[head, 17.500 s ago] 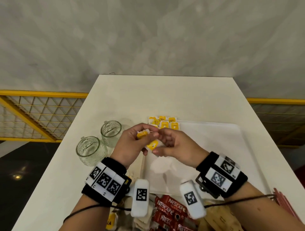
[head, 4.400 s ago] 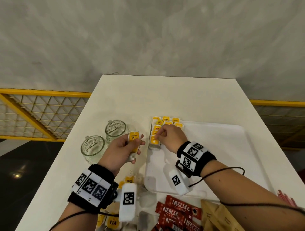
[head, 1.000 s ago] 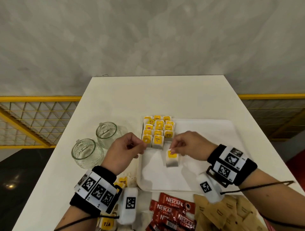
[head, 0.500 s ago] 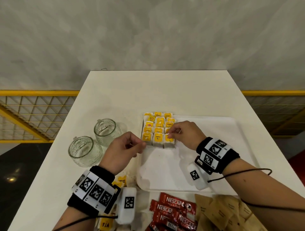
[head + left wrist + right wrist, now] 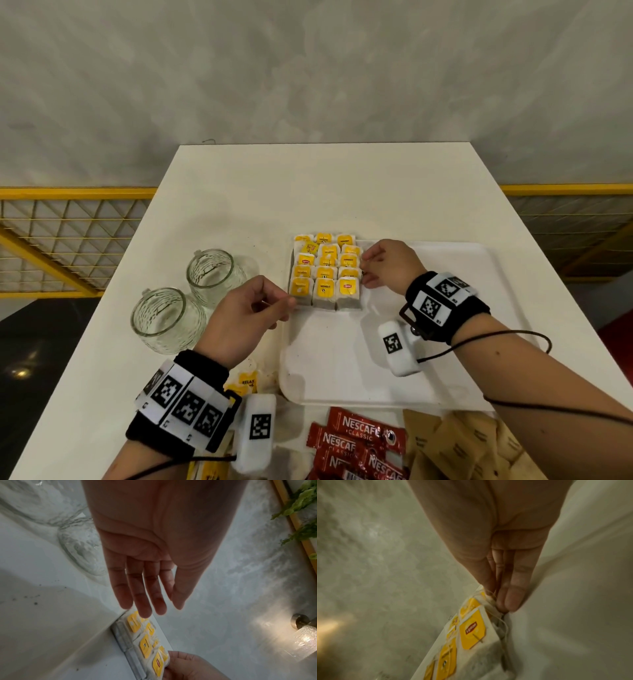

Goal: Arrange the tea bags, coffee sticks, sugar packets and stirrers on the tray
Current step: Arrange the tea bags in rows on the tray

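Fifteen tea bags [image 5: 324, 270] are laid three across on the tray [image 5: 428, 383]; two glass jars [image 5: 185, 301] stand beside; the right hand [image 5: 387, 267] grip is pressed against them, the left hand [image 5: 239, 318] grip spread.

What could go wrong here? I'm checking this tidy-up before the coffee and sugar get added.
1. The right hand touches the side of the packed tea bags; a hard nudge could skew the rows.
2. A loose string hangs beside the nearest bag and may snag a finger.
3. The left hand hovers beside two glass jars; pulling back for the coffee sticks could knock one.
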A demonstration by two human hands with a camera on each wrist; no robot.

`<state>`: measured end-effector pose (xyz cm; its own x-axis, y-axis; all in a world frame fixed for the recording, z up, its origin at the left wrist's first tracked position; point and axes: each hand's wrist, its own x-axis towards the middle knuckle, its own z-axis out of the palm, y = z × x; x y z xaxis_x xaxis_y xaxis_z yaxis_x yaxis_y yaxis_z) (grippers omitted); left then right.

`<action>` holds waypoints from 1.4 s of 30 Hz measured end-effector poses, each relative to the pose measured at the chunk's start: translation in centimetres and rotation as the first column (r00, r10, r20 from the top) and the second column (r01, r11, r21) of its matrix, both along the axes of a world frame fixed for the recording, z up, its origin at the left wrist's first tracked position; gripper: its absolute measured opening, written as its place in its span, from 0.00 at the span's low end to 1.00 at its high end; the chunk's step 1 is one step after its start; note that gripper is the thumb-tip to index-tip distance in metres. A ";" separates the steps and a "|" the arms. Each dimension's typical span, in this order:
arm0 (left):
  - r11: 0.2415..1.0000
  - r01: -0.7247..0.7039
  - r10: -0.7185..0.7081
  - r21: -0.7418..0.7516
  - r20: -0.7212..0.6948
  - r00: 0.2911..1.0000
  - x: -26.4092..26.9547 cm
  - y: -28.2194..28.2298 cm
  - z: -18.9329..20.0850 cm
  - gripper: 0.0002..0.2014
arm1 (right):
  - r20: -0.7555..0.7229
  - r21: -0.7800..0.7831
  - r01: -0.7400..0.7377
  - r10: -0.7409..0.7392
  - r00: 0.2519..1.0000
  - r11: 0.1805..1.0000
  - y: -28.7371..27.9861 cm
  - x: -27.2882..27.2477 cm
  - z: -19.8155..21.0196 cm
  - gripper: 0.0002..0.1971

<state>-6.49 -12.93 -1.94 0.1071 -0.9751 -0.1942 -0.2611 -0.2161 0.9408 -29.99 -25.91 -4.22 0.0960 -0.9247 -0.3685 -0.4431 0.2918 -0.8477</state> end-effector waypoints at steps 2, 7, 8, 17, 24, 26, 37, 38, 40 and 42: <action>1.000 -0.006 0.006 -0.002 0.002 1.000 0.2 0.0 0.2 0.05 | -0.012 -0.004 -0.025 0.025 1.000 1.000 -0.3 0.2 -0.1 0.04; 0.999 -0.028 0.029 -0.044 0.014 0.999 1.0 1.2 2.1 0.08 | -0.073 -0.107 -0.015 0.007 0.997 0.994 0.3 -0.4 1.3 0.02; 0.998 -0.025 0.026 -0.052 0.031 0.999 1.2 1.4 2.7 0.07 | -0.105 -0.159 -0.027 0.010 0.994 0.987 0.6 -0.7 2.0 0.02; 0.998 0.047 -0.056 0.031 0.383 0.922 4.7 8.0 3.5 0.05 | -0.131 -0.315 -0.373 0.349 0.928 0.873 11.1 1.9 5.6 0.02; 0.940 0.099 -0.307 0.327 0.681 0.665 5.6 10.8 0.9 0.18 | -0.580 -0.159 -0.838 0.637 0.508 0.522 16.2 7.4 3.0 0.17; 0.910 0.075 -0.374 0.407 0.733 0.569 5.3 10.0 0.8 0.23 | -0.714 -0.098 -0.876 0.580 0.392 0.471 16.8 8.7 2.7 0.20; 0.924 0.075 -0.313 0.374 0.634 0.707 5.0 8.4 1.0 0.10 | -0.627 -0.186 -0.774 0.533 0.568 0.606 17.8 9.4 2.9 0.06; 0.948 0.064 -0.255 0.311 0.628 0.735 5.2 8.7 1.3 0.09 | -0.560 -0.228 -0.730 0.527 0.639 0.644 17.8 9.1 3.2 0.06; 0.980 0.027 -0.133 0.196 0.551 0.824 5.7 9.2 1.7 0.07 | -0.414 -0.337 -0.626 0.486 0.769 0.703 18.0 8.7 4.0 0.06; 0.991 -0.028 -0.021 0.128 0.366 0.930 5.6 9.6 2.1 0.07 | -0.297 -0.432 -0.543 0.455 0.839 0.720 18.3 8.8 4.9 0.06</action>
<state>-0.93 -3.33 0.19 0.1978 -0.9439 -0.2644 -0.5806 -0.3302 0.7442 -21.15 -7.61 0.71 0.5763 -0.8153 0.0567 -0.5453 -0.4353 -0.7163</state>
